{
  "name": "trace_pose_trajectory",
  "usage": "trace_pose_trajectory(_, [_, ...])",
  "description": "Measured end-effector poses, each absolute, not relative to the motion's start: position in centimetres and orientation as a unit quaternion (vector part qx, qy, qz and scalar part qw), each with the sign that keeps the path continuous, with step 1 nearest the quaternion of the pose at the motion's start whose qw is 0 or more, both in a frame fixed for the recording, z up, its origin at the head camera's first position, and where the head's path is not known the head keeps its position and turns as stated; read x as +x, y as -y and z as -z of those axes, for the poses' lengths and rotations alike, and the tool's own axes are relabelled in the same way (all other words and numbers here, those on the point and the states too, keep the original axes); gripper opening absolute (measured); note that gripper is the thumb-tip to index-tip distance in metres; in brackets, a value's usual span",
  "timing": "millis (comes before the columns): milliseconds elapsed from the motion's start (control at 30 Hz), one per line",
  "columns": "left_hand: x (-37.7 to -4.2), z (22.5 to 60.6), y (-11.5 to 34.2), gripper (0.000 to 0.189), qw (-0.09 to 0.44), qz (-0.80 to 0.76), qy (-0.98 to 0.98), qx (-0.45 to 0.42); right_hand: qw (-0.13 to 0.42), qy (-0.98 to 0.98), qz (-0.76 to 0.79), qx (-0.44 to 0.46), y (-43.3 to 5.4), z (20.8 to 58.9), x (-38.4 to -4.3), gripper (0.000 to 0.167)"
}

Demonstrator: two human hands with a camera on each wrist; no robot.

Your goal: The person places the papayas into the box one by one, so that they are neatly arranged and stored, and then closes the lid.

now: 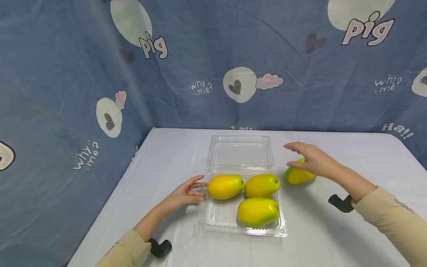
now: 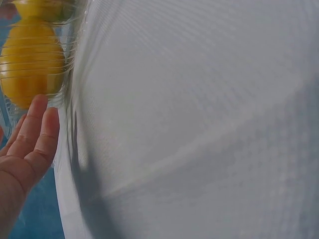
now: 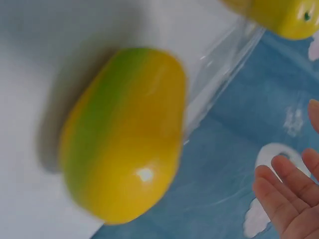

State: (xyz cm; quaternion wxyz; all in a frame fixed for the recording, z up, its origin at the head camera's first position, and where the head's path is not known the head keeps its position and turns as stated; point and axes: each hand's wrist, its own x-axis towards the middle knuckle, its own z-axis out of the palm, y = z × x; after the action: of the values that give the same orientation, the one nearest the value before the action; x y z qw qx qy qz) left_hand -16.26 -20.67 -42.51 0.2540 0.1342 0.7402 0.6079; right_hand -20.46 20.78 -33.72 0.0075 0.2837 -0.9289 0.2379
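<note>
A clear plastic clamshell box (image 1: 220,215) lies with its lid folded back. Three yellow-green papayas sit in its base: one at the back left (image 1: 225,187), one at the back right (image 1: 261,185) and one at the front right (image 1: 258,212). My left hand (image 1: 185,194) is at the box's left edge, fingers loosely extended, fingertips right by the wall near the back-left papaya (image 2: 32,64). To the right of the box, a fourth papaya (image 1: 298,176) lies on the table. Over it hovers my right hand (image 1: 311,159), thumb and fingers spread, holding nothing; the right wrist view shows this papaya (image 3: 127,139) apart from the fingers (image 3: 294,181).
The box's lid (image 1: 239,152) lies flat toward the back of the table. A white cloth (image 1: 173,155) covers the table. Behind it and on the left hangs a blue printed curtain (image 1: 200,48). Black straps (image 1: 341,203) show at both wrists.
</note>
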Motion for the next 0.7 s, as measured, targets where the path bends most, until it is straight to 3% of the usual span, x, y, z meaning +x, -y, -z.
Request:
trace_pose_trajectory(467, [-16.3,42.5,20.7,0.077,0.254,-0.606,-0.741,0.137,0.012,0.939,-0.237,0.249,-23.9,37.3,-19.8,0.035])
trace_pose_trajectory(700, [-16.3,42.4,20.7,0.078,0.254,-0.606,-0.742,0.136,0.030,0.949,-0.216,0.227,-24.0,37.9,-19.6,0.036])
